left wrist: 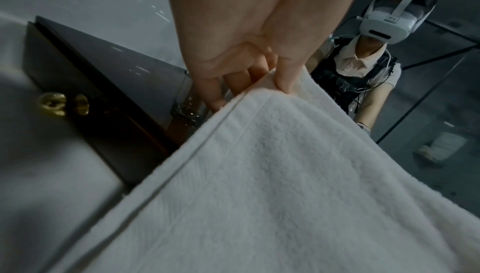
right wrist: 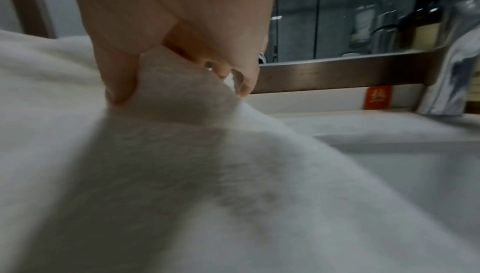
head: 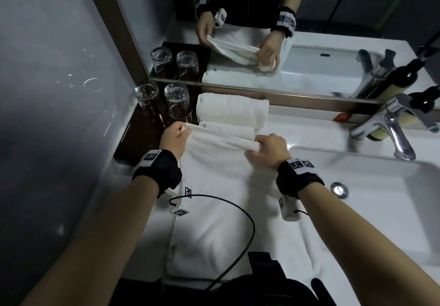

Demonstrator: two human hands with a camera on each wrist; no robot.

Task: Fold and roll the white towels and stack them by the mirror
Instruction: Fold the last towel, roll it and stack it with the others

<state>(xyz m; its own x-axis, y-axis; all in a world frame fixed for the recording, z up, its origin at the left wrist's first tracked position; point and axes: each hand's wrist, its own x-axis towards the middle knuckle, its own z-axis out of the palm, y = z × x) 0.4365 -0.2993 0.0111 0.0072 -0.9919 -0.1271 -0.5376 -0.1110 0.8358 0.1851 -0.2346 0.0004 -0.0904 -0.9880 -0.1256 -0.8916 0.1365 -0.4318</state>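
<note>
A white towel (head: 221, 210) lies folded lengthwise on the white counter (head: 297, 124), its near end at the counter's front edge. Its far end is lifted and turned into a thin first roll. My left hand (head: 175, 136) pinches the roll's left corner between thumb and fingers, and the left wrist view shows that hand (left wrist: 249, 76) on the towel (left wrist: 272, 185) hem. My right hand (head: 266, 148) grips the roll's right end, seen as the hand (right wrist: 182, 68) closed round bunched towel (right wrist: 182, 174) in the right wrist view. Two rolled towels (head: 231, 111) lie against the mirror (head: 262, 31).
Two upturned glasses (head: 164, 102) stand on a dark tray (head: 133, 139) at the left by the wall. A sink (head: 371, 200) with a chrome tap (head: 390, 127) and a dark bottle (head: 404, 112) lies to the right. A black cable (head: 235, 212) crosses the towel.
</note>
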